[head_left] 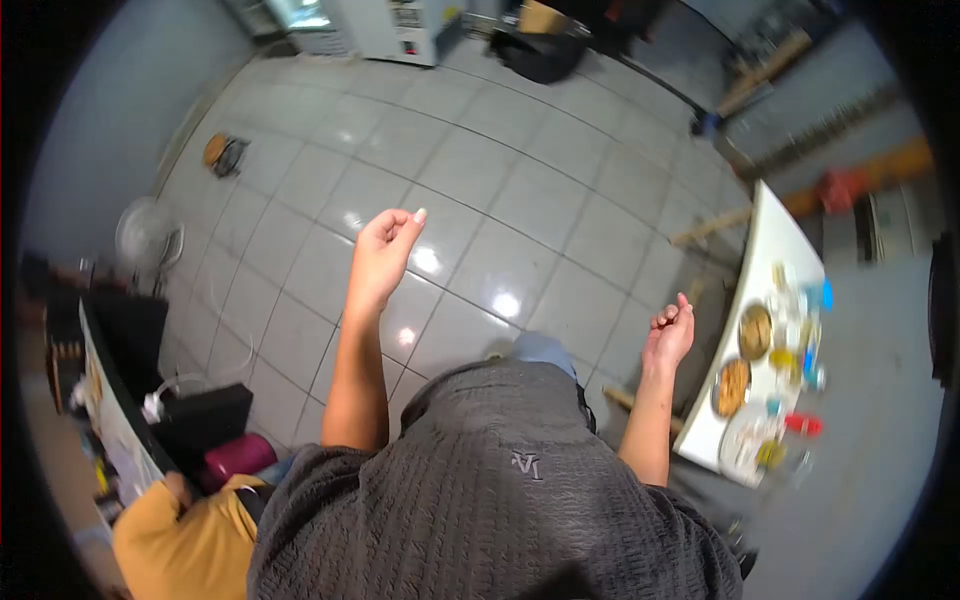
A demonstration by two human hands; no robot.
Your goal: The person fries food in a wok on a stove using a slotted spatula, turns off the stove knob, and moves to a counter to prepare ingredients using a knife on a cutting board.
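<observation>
My left hand is raised over the tiled floor, its fingers curled in and the thumb stretched out. I see nothing held in it. Lower on the right, my right hand has half-curled fingers and one finger pointing up; it holds nothing that I can see. The nearest thing to it is the white table, which it does not appear to touch. On that table stand a bowl of food and a dish of orange-brown food. A white plate lies at the table's near end.
A person in a yellow top is close at my lower left, beside a desk. Farther off are a white fan and a small object with an orange-brown top on the tiled floor. A black bag-like item lies at the back.
</observation>
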